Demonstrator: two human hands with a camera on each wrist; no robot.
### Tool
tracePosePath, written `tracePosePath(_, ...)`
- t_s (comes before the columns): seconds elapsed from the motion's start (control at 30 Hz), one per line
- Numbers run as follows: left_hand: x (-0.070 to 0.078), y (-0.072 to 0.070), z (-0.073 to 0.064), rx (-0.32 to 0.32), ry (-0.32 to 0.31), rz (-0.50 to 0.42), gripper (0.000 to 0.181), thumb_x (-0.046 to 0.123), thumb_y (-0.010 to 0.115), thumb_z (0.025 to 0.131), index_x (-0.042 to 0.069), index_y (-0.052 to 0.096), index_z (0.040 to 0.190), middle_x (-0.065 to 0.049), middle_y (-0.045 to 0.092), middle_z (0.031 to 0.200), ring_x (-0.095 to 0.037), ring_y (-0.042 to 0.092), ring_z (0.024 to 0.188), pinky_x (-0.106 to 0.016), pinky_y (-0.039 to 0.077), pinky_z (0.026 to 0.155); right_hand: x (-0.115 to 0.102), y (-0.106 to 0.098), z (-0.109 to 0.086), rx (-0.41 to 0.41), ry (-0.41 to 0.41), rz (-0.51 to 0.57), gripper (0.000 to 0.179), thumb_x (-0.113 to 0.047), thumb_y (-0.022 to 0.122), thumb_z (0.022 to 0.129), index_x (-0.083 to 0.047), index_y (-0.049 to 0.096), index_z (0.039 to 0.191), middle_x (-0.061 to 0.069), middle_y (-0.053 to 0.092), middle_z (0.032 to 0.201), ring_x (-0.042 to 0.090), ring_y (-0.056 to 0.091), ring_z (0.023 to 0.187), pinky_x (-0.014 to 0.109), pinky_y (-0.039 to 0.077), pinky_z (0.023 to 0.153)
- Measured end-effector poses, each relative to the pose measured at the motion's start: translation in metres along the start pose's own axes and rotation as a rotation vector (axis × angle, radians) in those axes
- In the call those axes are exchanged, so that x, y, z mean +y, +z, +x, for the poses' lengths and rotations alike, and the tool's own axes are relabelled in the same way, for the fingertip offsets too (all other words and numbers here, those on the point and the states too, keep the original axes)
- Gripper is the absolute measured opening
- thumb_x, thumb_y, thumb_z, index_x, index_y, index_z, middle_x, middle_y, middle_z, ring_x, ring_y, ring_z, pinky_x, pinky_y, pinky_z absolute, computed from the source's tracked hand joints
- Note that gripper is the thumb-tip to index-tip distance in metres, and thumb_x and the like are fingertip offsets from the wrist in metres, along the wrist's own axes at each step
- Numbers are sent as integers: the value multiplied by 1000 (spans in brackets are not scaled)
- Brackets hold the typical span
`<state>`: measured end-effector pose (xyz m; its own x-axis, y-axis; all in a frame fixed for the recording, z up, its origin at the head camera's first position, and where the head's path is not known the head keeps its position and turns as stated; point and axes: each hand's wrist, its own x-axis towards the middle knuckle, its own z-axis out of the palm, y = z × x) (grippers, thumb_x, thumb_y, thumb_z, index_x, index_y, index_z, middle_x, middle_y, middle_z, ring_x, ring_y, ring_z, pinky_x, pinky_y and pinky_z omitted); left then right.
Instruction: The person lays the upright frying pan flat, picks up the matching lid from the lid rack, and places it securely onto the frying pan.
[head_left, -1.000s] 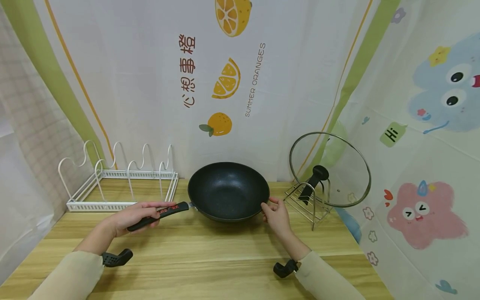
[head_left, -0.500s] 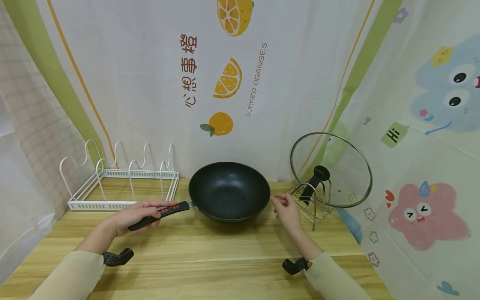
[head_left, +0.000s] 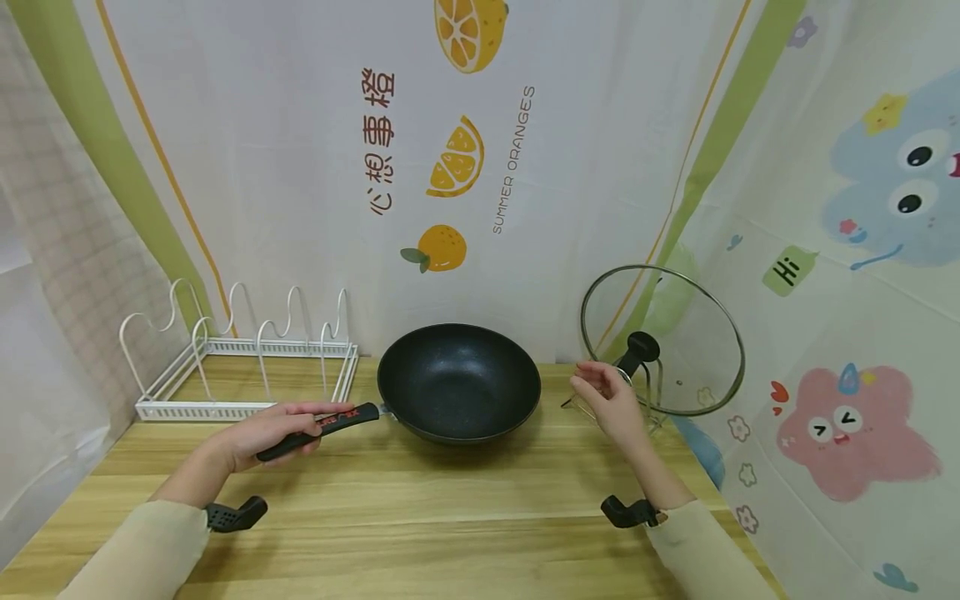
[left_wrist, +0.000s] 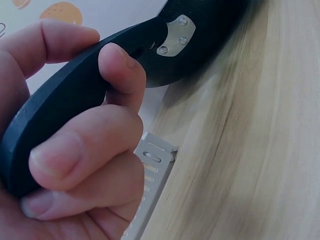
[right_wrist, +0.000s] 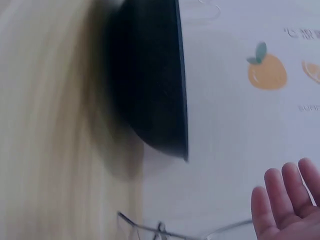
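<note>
On the wooden table [head_left: 435,533], far centre, one black wok [head_left: 459,375] is seen, placed between one white rack [head_left: 202,412] at far left and one wire rack [head_left: 659,387] at right. One glass lid [head_left: 678,350] with one black knob [head_left: 642,346] is propped on the wire rack. Two hands, two pale sleeves [head_left: 142,550] and two black wrist mounts [head_left: 237,514] are counted; three orange prints [head_left: 442,248] are shown on the back cloth [head_left: 300,208]. The wok's one handle [head_left: 348,418], pointed left and near, is gripped by the left hand [head_left: 258,437], fingers curled round it. The right hand [head_left: 611,404] is held in front of the wire rack, fingers slightly bent and close together; whether knob or rack is touched cannot be told. One second ago the wok's right rim was pinched by the right hand; it has since been moved right, well apart from the wok. Wok and left hand are kept as they were. Most of the wire rack and the knob's lower part are hidden by the right hand. Both sleeves and the top print are cut off by the frame; in the right wrist view, the wok is blurred and the hand is cropped.
</note>
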<state>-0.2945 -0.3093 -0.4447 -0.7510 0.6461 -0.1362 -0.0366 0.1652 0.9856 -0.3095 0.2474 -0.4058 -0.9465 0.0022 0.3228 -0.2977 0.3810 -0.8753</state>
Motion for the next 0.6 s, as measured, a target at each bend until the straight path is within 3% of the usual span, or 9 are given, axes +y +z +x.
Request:
tracePosePath(0.2,-1,0,-1,0,6,-3,52,14,50,112,25,56,162,2,69,82,-1,47,50,-19,39,49,-3,-28,4,7,7,-37,50,-30,66,111,-2,56,151,21,62,147,-6,60,114,10,50,95)
tracePosePath(0.43,1,1,-1,14,-7,-3,52,15,51,111,25,57,162,1,69,84,-1,47,51,-17,40,49,-2,-64,6,74,53,-115,57,-40,58,114,-5,51,158,8,59,145,-8,55,113,10,48,94)
tracePosePath(0.6,1,1,-1,10,-2,2,52,15,50,112,23,55,163,1,69,84,-1,47,51,-17,41,49,6,-83,8,104,111,-159,66,-52,42,117,-2,50,159,18,59,149,-10,58,109,8,50,89)
